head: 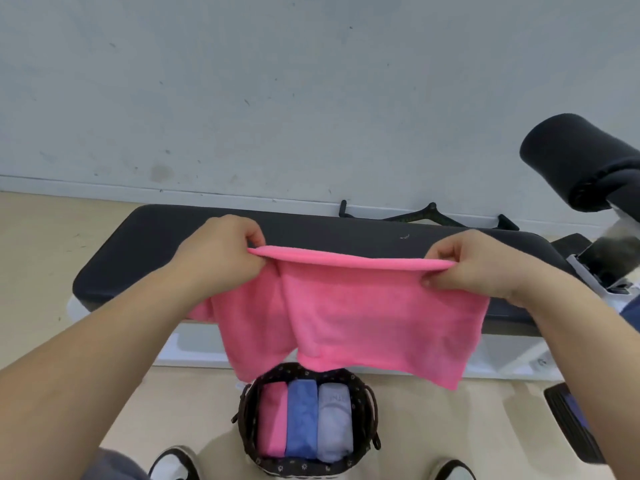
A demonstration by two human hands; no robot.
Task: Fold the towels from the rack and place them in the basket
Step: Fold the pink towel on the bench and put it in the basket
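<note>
A black padded bench is crossed by a pink towel, doubled over and pinched at its folded edge by the left hand and right hand. Below, three folded towels are held in a dark basket.

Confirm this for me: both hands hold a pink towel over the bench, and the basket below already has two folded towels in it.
Not quite. The head view shows three folded towels in the basket, pink, blue and grey, not two. The rest stands: the left hand and right hand hold the pink towel over the bench.
</note>
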